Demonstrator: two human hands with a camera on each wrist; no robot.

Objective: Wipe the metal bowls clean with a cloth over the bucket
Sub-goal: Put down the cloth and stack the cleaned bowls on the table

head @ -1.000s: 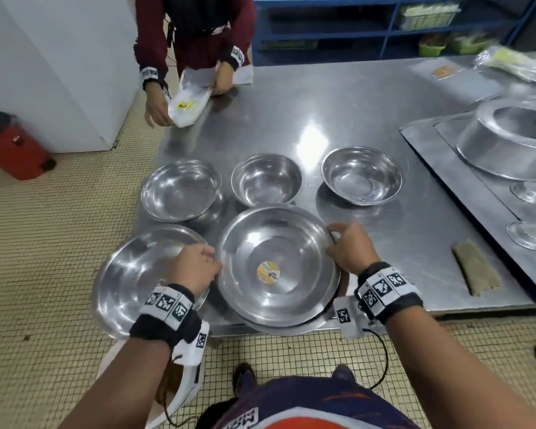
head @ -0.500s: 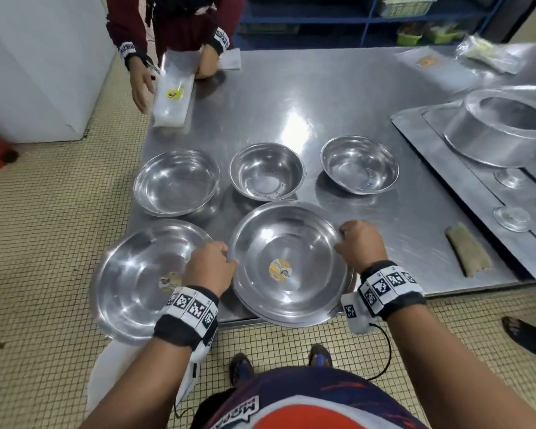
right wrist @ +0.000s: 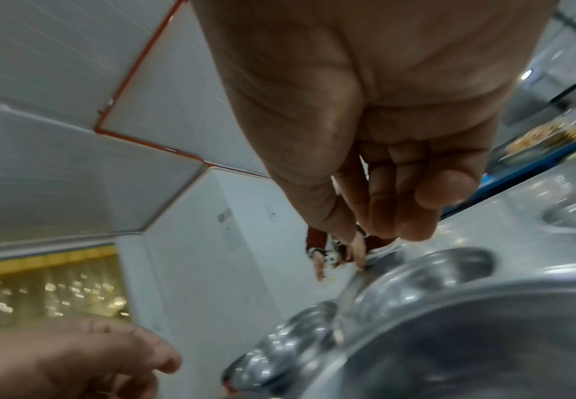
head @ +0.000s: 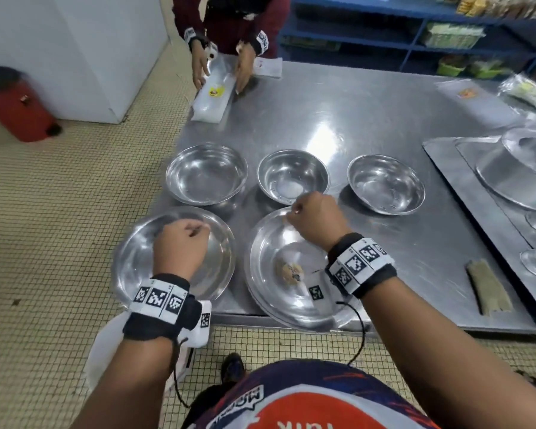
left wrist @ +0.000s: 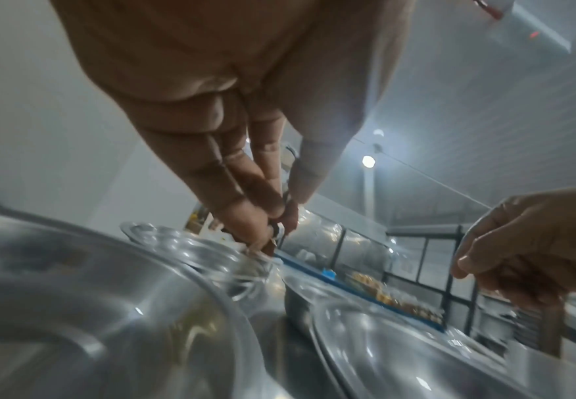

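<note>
On table (head: 369, 119), bowls (head: 297, 274) mouth-up

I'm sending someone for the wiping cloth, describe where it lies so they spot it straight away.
Start at the big steel table. Follow its near edge rightward past the five round metal bowls. The folded olive-brown cloth lies flat there, the only soft, dull thing among shiny metal.

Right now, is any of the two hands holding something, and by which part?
Nothing is held. The left hand hangs loosely curled over the left big bowl; the right hand over the stickered bowl.
</note>
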